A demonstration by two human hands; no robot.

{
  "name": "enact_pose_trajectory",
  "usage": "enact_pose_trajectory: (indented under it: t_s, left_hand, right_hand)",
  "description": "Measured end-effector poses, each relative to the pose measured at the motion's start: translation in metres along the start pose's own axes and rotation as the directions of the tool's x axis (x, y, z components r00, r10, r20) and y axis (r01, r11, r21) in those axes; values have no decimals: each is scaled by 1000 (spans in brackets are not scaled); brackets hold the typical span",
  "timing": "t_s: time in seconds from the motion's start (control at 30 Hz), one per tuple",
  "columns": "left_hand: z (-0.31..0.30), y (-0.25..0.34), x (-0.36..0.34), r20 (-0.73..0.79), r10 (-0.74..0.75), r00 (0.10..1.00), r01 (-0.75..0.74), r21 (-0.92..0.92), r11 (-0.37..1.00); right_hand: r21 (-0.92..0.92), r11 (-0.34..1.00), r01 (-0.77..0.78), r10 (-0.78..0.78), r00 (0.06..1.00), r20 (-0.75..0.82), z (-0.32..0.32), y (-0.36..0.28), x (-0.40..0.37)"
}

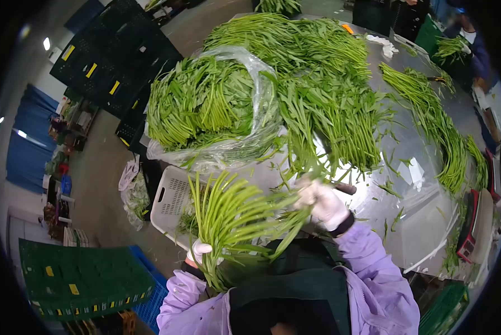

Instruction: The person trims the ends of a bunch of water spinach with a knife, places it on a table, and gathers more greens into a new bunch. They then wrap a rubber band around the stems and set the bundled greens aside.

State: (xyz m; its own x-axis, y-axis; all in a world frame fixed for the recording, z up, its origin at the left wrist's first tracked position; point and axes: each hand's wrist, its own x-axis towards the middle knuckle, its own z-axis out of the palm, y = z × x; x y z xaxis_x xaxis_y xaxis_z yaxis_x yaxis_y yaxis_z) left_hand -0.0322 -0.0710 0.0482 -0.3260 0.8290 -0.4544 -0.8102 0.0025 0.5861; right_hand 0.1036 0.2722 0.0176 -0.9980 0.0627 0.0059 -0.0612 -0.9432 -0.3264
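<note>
My left hand (199, 251), in a white glove, is wrapped round a bunch of long green stems (228, 206) low in front of my body. The stems fan upward and to the right. My right hand (320, 204), gloved too and blurred by motion, is closed on leafy ends of stems at the table's front edge. Beyond my hands, a clear plastic bag (264, 106) stands open, full of leafy greens (206, 100). A large heap of the same greens (328, 106) lies on the metal table (387, 223). A brown handle (346, 188) shows just past my right hand.
A white basket (169, 198) stands under the bag's front. Dark crates (114, 61) are stacked at left, a green crate (83, 279) lower left. Stems (434, 123) and a red-edged scale (469, 226) lie at right. A person (473, 50) holds greens at upper right.
</note>
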Motion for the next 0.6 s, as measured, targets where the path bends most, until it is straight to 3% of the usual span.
enact_pose_trajectory:
  t_s: [0.03,0.1,0.13,0.17,0.23,0.37,0.43,0.5,0.57,0.6]
  left_hand:
    - [-7,-4,-2,-57,57,997,-63,-108,992]
    - [-12,-11,5,47,154,987,-153,-31,988]
    - [-13,-11,7,45,139,989,-137,-44,990]
    - [-13,-11,11,49,120,992,-117,-56,992]
    - [-2,-17,20,81,187,979,-181,-78,980]
    - [5,-12,31,113,109,988,-106,-33,994]
    - [22,-4,31,-15,-2,1000,3,46,999]
    - [24,-6,37,31,-30,999,27,92,995]
    - [30,-13,38,-104,-35,994,44,91,995]
    - [15,-15,44,22,-50,999,47,128,991]
  right_hand:
    - [143,979,144,-135,988,-69,7,-14,-4]
    - [94,961,258,-217,922,-321,-3,-22,-6]
    - [-148,981,128,-173,922,-346,-5,-12,-13]
    - [-363,932,10,-103,966,-238,-8,1,-17]
    - [-252,940,-229,162,951,-263,19,23,-16]
    - [-307,901,-305,260,949,-181,40,60,0]
    - [-287,899,-330,291,942,-169,49,69,5]
    - [-325,926,-190,154,979,-135,58,82,11]
    - [-399,890,-222,171,972,-159,62,81,12]
    - [-504,842,-193,120,977,-174,60,83,13]
